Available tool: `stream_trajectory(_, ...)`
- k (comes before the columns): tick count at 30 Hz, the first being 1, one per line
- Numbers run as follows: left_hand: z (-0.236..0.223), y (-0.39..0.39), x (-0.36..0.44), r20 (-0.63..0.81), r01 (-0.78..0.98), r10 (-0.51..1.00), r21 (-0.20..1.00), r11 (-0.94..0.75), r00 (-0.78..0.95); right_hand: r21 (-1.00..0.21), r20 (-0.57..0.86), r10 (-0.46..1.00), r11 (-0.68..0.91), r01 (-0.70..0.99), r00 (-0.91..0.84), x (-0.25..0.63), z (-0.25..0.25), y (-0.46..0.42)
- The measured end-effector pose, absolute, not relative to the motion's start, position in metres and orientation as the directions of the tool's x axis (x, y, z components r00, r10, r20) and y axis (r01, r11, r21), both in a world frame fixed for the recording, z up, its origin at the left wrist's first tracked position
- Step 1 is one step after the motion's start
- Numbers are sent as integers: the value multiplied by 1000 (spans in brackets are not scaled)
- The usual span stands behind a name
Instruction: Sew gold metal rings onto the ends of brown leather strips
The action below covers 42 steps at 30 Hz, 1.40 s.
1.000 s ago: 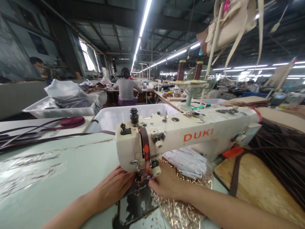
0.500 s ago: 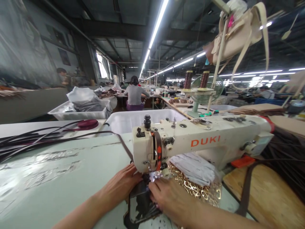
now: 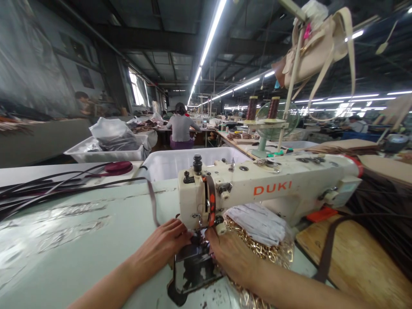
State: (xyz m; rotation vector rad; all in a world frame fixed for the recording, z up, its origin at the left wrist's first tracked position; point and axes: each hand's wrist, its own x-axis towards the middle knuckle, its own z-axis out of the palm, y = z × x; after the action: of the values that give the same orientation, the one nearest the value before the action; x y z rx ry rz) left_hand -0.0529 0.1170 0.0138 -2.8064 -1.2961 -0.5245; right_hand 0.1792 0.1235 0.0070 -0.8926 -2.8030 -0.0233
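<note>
A cream sewing machine [image 3: 238, 184] stands before me, with a dark metal bed plate [image 3: 193, 274] below its head. My left hand [image 3: 167, 242] is closed just left of the needle area, fingertips close to the presser foot. A narrow dark strap [image 3: 152, 201] runs down behind that hand, and the fingers seem to grip it; its far end is hidden. My right hand [image 3: 231, 253] is closed to the right of the needle, its fingertips under the machine head. Whatever lies between those fingers is hidden.
Gold metal clasps [image 3: 270, 253] lie by my right wrist under a white bundle [image 3: 257, 223]. A wooden board [image 3: 354, 262] is at the right. Dark straps [image 3: 32, 189] and a maroon roll [image 3: 118, 168] lie left. Behind the machine stands a white bin [image 3: 164, 161]; a person [image 3: 180, 126] sits beyond.
My right hand has shifted slightly right and up beside the needle, uncovering more of the bed plate. The dark strap now hangs further left and more upright. My left hand stays nearly in place.
</note>
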Motion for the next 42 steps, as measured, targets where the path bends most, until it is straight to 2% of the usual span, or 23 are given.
stream_trajectory(2, 8, 111, -51, 302, 786, 786, 156, -598, 539, -97, 209, 603, 796, 597, -770, 185, 8, 130)
stream_trajectory(4, 4, 106, -47, 301, 831, 838, 193, -521, 455, -215, 214, 691, 723, 656, -691, 190, 7, 137)
stream_trajectory(7, 1, 103, -39, 234, 865, 924, 340, -369, 302, -420, 239, 775, 626, 657, -586, 194, 2, 150)
stream_trajectory(10, -4, 105, -36, 150, 847, 965, 463, -262, 216, -504, 276, 761, 634, 586, -587, 193, -5, 160)
stream_trajectory(22, -13, 116, -40, 195, 878, 948, 368, -308, 251, -525, 333, 708, 688, 501, -623, 192, -10, 164)
stream_trajectory(28, -3, 115, -38, 168, 860, 944, 392, -327, 283, -529, 346, 693, 701, 479, -633, 192, -10, 165)
stream_trajectory(33, -3, 120, -43, 166, 835, 926, 402, -377, 338, -516, 309, 711, 684, 517, -632, 193, -9, 165)
stream_trajectory(38, -6, 101, -40, 293, 828, 882, 328, -455, 368, -499, 254, 759, 634, 590, -600, 193, -3, 163)
stream_trajectory(42, 2, 78, -27, 187, 794, 847, 296, -531, 497, -439, 184, 780, 610, 659, -598, 190, 2, 162)
